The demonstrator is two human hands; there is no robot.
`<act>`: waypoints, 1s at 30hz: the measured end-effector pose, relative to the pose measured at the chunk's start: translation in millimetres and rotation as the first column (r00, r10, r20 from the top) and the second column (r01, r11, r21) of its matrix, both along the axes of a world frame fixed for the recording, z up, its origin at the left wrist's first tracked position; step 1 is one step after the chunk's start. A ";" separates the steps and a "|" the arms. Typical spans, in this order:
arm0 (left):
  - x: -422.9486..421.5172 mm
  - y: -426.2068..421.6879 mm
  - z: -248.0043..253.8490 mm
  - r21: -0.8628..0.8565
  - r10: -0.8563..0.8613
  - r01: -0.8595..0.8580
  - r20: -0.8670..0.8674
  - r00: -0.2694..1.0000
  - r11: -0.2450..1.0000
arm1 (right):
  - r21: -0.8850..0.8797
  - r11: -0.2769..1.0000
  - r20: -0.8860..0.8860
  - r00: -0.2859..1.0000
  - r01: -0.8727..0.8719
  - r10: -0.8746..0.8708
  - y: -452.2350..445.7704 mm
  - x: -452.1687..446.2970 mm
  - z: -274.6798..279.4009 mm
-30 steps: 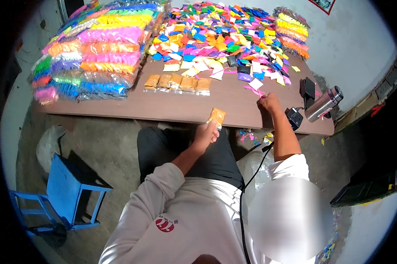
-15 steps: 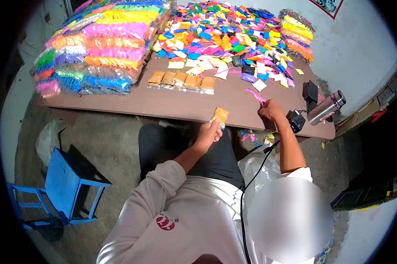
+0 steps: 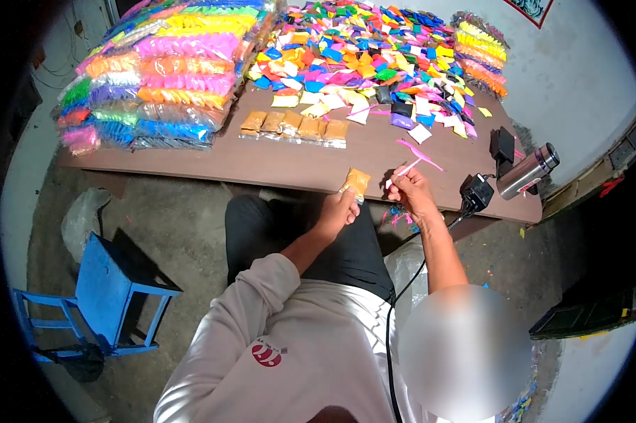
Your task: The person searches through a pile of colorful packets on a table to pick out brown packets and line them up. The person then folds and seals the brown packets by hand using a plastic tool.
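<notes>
My left hand (image 3: 339, 211) is closed on a small brown packet (image 3: 358, 182) with a clear edge, held up just in front of the table's near edge. To its right, my right hand (image 3: 411, 192) pinches thin pink plastic sticks (image 3: 418, 156). They stick out over the tabletop, crossing each other; how many there are I cannot tell. On the table beyond my left hand lies a row of several similar brown packets (image 3: 289, 125), side by side with their clear edges toward me.
A large heap of colourful packets (image 3: 360, 63) covers the back of the brown table (image 3: 261, 169). Bagged stacks of packets (image 3: 156, 77) stand at left. A steel flask (image 3: 529, 171) and black adapter (image 3: 477, 192) with a cable are at right. A blue chair (image 3: 103, 282) stands on the floor.
My right hand has lifted from the tabletop and moved left toward my left hand, bringing the pink sticks with it. My left hand keeps the packet in almost the same place.
</notes>
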State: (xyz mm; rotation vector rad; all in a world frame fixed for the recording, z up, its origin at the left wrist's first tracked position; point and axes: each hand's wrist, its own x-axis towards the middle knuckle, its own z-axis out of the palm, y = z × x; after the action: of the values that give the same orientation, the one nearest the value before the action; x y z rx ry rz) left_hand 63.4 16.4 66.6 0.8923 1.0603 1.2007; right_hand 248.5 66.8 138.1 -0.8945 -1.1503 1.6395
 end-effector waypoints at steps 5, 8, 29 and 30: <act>-1.0 2.1 -4.6 0.007 -0.010 0.010 -0.005 1.000 1.000 | 0.115 0.990 0.039 0.996 0.077 -0.082 -0.9 -13.0 -11.6; 0.4 0.8 -4.1 0.008 -0.002 0.002 0.019 1.000 1.000 | 0.125 0.987 0.085 0.990 0.100 -0.111 -4.7 -20.1 -11.8; -1.1 -4.3 -3.1 -0.026 -0.028 0.029 0.033 0.999 0.999 | 0.585 0.809 0.468 0.789 0.063 -0.399 2.9 -33.9 -37.5; -0.2 -4.4 -3.2 -0.009 -0.023 0.024 0.063 0.998 1.000 | 0.633 0.774 0.421 0.839 0.001 -0.346 -3.5 -39.8 -35.1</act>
State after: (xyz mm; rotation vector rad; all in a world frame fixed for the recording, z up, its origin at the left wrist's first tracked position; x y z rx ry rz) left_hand 63.2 12.1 63.5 0.8518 1.0015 1.1954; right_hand 208.7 63.3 103.0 -0.9886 -1.7730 0.7587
